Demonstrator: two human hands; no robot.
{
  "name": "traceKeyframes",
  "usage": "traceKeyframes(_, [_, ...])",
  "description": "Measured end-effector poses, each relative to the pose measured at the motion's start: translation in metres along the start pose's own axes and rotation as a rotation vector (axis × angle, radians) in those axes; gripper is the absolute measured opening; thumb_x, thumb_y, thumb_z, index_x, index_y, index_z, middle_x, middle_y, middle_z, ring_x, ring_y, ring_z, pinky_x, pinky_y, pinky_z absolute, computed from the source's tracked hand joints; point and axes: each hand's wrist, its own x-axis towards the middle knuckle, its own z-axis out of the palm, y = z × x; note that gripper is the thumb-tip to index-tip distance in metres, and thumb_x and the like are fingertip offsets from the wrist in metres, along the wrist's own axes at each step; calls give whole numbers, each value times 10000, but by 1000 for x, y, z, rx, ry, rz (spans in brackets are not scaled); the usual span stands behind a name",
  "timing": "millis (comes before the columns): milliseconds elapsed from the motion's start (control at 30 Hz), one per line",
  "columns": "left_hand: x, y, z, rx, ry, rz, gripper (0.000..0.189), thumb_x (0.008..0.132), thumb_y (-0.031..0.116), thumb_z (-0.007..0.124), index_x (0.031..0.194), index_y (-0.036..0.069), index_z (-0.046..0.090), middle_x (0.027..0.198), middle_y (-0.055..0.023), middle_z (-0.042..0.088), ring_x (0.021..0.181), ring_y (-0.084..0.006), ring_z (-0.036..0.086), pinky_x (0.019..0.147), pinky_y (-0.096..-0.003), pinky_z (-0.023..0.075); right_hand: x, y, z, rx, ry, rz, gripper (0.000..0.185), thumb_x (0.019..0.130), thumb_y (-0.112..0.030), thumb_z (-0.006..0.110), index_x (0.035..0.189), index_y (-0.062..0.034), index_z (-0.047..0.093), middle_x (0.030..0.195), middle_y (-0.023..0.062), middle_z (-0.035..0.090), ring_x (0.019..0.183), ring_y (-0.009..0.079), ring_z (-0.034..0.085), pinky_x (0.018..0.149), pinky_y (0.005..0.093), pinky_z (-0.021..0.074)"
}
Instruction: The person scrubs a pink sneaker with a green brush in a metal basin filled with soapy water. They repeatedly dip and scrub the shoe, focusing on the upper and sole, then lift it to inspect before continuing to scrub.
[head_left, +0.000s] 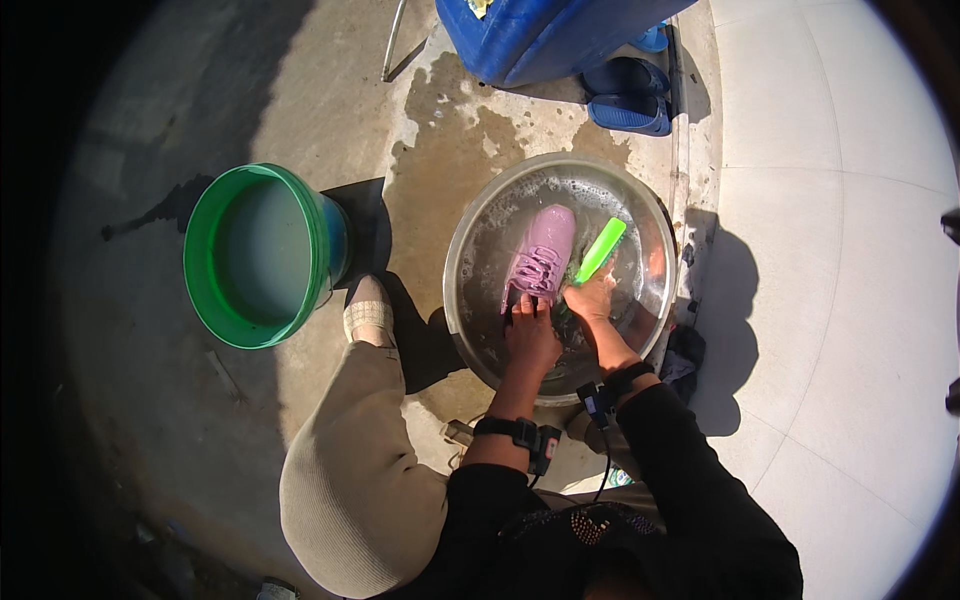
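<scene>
A round metal basin (459, 300) of soapy water stands on the ground before me. In it is a pink lace-up shoe (551, 238), toe pointing away from me, its laces loose at the near end. My left hand (533, 336) grips the shoe at its opening, with some fingers inside and out of sight. Just right of the shoe, my right hand (592, 296) holds a bright green scrubbing brush (602, 247) by one end. The brush's bristles face right, apart from the shoe. Foam floats along the basin's far rim.
To the left stands a green bucket (196, 281) of cloudy water, near my left foot (368, 311). A large blue plastic container (517, 45) is beyond the basin, with blue slippers (628, 114) beside it. A raised tiled ledge (787, 247) runs along the right.
</scene>
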Motion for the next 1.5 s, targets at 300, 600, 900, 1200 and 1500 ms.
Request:
traceKeyframes(300, [18,-8,15,-121,-208,-16,668,695,297,667,1285,104,421,1370,-194,310,1250,-383,294,996,-453,327,-10,11,-22,-187,-16,-13,1031,605,-246,721,1403,-54,96,1245,238,372,1139,327,453,917,360,423])
traceKeyframes(600, [12,23,43,-765,242,-58,293,776,203,622,935,-43,627,851,-195,638,796,-257,615,724,-342,464,-50,69,-72,1173,-347,-172,366,626,34,628,964,3,492,752,66,554,664,174,582,613,300,478])
traceKeyframes(900, [-17,36,-4,-1138,-121,-320,367,914,370,441,1111,86,566,957,-21,565,849,-161,504,680,-376,432,-116,51,-140,1102,-80,-471,371,588,5,690,910,-7,508,728,35,535,623,142,559,568,277,469])
traceKeyframes(1200, [-84,102,-93,-1389,-602,-224,463,945,415,307,1290,115,383,1305,-106,425,1083,-291,491,843,-507,429,-160,59,-247,1222,-308,-526,420,594,-50,652,997,-21,536,800,55,582,675,148,582,585,275,489])
traceKeyframes(1500, [-124,135,-153,-1292,-847,21,396,778,268,571,1133,99,529,1019,-82,609,944,-250,575,757,-434,476,-174,66,-257,1664,-770,-561,358,614,-96,610,949,27,579,796,100,622,682,192,614,687,302,528])
